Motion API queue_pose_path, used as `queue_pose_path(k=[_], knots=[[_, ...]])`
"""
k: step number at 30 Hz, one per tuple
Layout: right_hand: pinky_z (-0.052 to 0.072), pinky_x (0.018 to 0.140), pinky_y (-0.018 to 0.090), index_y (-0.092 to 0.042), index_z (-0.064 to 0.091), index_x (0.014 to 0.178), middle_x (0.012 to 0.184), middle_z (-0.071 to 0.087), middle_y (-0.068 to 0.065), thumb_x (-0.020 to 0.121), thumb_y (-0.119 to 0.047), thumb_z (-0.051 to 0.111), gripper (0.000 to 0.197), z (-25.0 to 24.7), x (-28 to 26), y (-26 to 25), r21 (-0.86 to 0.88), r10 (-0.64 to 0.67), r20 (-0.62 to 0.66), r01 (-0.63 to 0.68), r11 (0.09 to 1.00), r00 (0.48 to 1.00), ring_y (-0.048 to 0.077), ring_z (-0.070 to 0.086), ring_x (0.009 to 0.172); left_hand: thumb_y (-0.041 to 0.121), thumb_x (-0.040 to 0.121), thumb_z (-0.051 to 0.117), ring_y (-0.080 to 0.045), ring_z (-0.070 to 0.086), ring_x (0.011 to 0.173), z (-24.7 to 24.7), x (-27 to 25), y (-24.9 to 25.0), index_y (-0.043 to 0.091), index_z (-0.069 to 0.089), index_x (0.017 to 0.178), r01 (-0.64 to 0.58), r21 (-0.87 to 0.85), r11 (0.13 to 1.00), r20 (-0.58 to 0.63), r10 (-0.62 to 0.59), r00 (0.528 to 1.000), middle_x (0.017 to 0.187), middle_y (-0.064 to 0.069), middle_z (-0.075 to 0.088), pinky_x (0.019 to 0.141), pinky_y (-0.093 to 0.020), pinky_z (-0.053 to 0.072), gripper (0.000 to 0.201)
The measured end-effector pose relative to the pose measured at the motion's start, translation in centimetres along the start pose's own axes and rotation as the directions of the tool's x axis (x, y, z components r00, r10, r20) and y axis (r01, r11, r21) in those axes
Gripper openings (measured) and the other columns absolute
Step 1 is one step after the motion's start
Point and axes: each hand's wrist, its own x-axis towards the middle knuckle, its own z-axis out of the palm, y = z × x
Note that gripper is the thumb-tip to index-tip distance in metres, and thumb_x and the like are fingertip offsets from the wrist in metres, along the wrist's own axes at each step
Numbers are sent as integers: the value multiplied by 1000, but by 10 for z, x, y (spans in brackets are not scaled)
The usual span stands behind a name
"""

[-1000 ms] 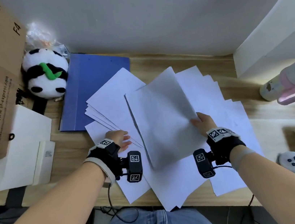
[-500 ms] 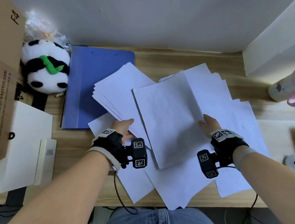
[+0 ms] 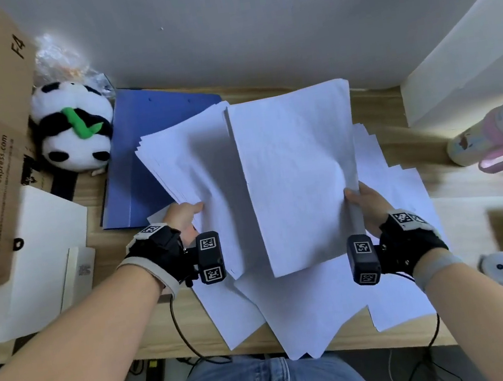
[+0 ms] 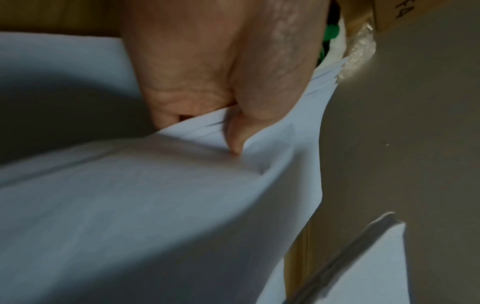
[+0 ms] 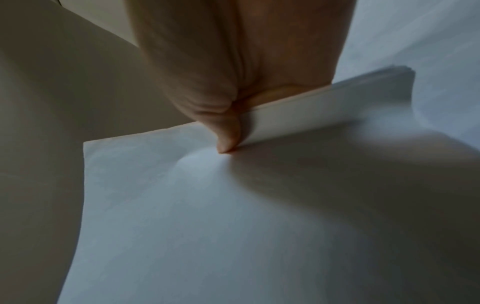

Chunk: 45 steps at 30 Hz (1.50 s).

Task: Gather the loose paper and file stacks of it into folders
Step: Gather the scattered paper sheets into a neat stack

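1. Change since the earlier frames: both bundles of paper have been raised off the desk (image 3: 460,212). The right-hand stack (image 3: 297,177), which lay low over the spread sheets a second ago, now stands tilted up and closer to the left-hand stack (image 3: 196,172). The two overlap along one edge.

2. Loose sheets (image 3: 292,307): these lie nearest the person, fanned over the front edge of the desk, below both raised stacks. They remain to be collected.

3. Left hand (image 3: 183,219): closed on the near edge of the left-hand stack. The left wrist view shows the thumb (image 4: 235,131) pressing into the top sheet, with staggered sheet edges beneath it. The fingers under the stack are hidden.

4. Right hand (image 3: 365,203): closed on the near right edge of the right-hand stack. The right wrist view shows the thumb (image 5: 228,133) dimpling the top sheet beside a thick, squared edge.

5. Step in hand (judgement): gathering. The two bundles are being merged into one.

6. Next move (judgement): slide one stack onto the other and square the edges, without releasing the uneven left bundle, which could slip apart.

7. Blue folder (image 3: 148,153): lies closed flat on the desk beyond the left hand, partly covered by the left-hand stack and beside the panda toy (image 3: 74,131). No paper appears to be filed in it.
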Motion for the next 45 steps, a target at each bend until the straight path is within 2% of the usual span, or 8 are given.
queue_pose_path(k=[8,15,20,30,32,37,40,45], knots=[[39,105,56,-17,47,120,124,58,15,97,-24,40,25,7,2,6,106,-10,8,9,994,1000,37,55,116,20,96,46,-35,35,140,-34,-1,7,3,34,144,-76,-128,989,-145,58,988,153,-18,33,86,-36,45,52],[43,93,48,-11,32,141,125,53,14,101,-14,32,40,-11,-15,-6,329,-24,-72,47,943,997,30,56,100,22,96,50,-36,46,129,-24,-8,5,-3,39,140,13,-159,987,42,-7,999,147,-20,39,84,-39,40,52],[45,94,46,-19,46,121,101,61,0,101,-12,33,25,-22,-24,-8,401,-88,-48,100,911,995,22,59,92,5,96,47,-32,59,83,14,-27,-18,-7,46,132,-21,90,996,225,0,974,100,-19,61,85,-48,49,38],[43,94,39,-9,57,116,111,61,14,94,-13,40,28,25,-20,37,-183,-22,-16,19,983,1000,34,57,108,47,90,50,-32,61,102,20,-18,-62,4,58,116,35,112,993,158,-53,986,111,-14,63,90,-43,51,51],[40,83,32,-4,55,122,106,57,12,94,-8,39,32,42,-23,39,-256,-39,-36,28,966,999,27,54,99,48,94,44,-28,60,99,20,-17,-63,8,59,106,81,67,994,215,-93,972,107,-11,62,79,-37,48,44],[38,81,31,4,51,121,113,56,22,94,-7,39,31,72,-26,46,-431,14,33,2,902,999,31,55,104,41,94,49,-30,48,131,17,-7,-75,10,45,138,152,-11,988,352,-139,925,139,-11,52,110,-48,35,54],[42,98,37,1,47,129,131,54,20,94,-15,45,39,75,-28,52,-438,21,49,3,899,999,34,52,120,16,89,62,-36,54,123,20,0,-81,-1,43,136,50,95,994,240,-71,968,137,-21,53,105,-54,40,53],[45,84,31,-12,56,114,120,59,11,86,-20,55,29,45,-28,62,-488,-159,-193,46,872,968,28,55,106,14,90,60,-33,54,122,18,8,-76,-1,46,135,-130,190,973,105,111,988,134,-14,55,107,-49,41,49]])
